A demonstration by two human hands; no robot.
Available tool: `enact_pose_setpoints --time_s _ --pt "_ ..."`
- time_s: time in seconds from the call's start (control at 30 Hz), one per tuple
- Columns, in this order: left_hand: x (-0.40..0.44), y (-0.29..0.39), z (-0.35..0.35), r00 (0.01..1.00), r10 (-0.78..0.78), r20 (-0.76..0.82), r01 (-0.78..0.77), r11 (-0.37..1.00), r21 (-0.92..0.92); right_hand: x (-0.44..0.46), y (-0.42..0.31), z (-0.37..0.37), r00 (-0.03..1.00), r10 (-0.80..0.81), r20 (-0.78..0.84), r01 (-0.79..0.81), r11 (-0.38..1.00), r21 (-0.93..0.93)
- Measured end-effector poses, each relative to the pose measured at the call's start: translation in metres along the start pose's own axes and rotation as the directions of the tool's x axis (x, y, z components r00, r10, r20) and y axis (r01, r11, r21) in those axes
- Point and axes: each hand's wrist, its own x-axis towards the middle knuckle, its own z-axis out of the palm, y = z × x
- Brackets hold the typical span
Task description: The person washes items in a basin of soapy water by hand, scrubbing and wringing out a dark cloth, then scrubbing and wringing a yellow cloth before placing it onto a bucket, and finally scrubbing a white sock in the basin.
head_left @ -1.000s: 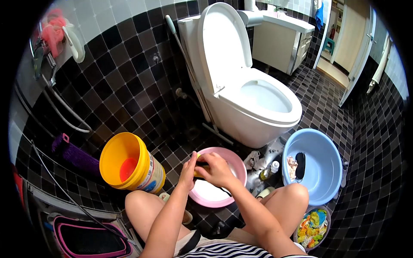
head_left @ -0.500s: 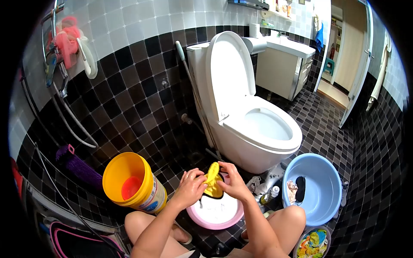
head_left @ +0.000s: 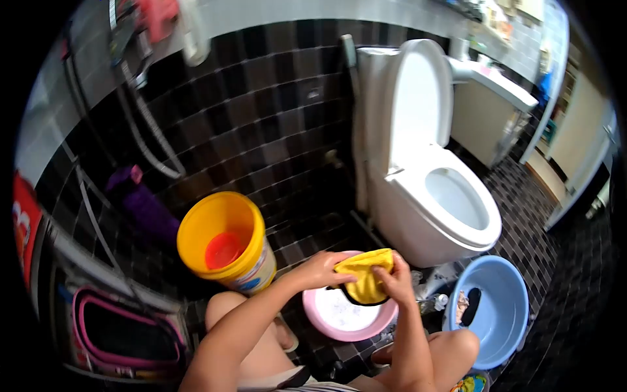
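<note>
A yellow cloth with black edging [head_left: 367, 268] is stretched flat between my two hands, just above a pink basin [head_left: 315, 321] of white, sudsy water. My left hand [head_left: 321, 270] grips its left side, with the fingers partly behind the fabric. At the right edge my right hand [head_left: 397, 282] pinches it, thumb lying across the front. The cloth's lower black edge hangs over the basin. Whether it touches the water I cannot tell.
To the left stands a yellow bucket [head_left: 260, 225] holding a red scoop or bowl [head_left: 223, 250]. At right, a blue tub [head_left: 504, 313] contains a black item [head_left: 469, 307] and a pinkish cloth [head_left: 461, 304]. A white toilet [head_left: 424, 215] is behind, beside a clear bottle [head_left: 434, 303].
The yellow cloth was bunched up between my fingers and is now spread out flatter. My view has turned left and tilted, so the room appears shifted to the right.
</note>
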Motion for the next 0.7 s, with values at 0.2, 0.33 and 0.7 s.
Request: enact_pose_setpoints --time_s 0.2,0.33,0.7 --pt "0.0 -0.025 -0.005 0.935 0.218 -0.281 -0.188 0.973 0.13 0.009 -0.018 0.012 0.945 0.132 0.298 -0.15 0.988 0.036" --pt "-0.015 -0.018 -0.022 0.98 -0.085 -0.181 0.092 0.995 0.027 0.016 -0.004 0.014 0.903 0.254 0.346 -0.226 0.967 -0.122" --pt "-0.027 -0.063 -0.031 0.89 -0.2 -0.409 0.142 0.975 -0.169 0.028 0.012 0.036 0.975 0.199 0.095 -0.189 0.976 -0.103"
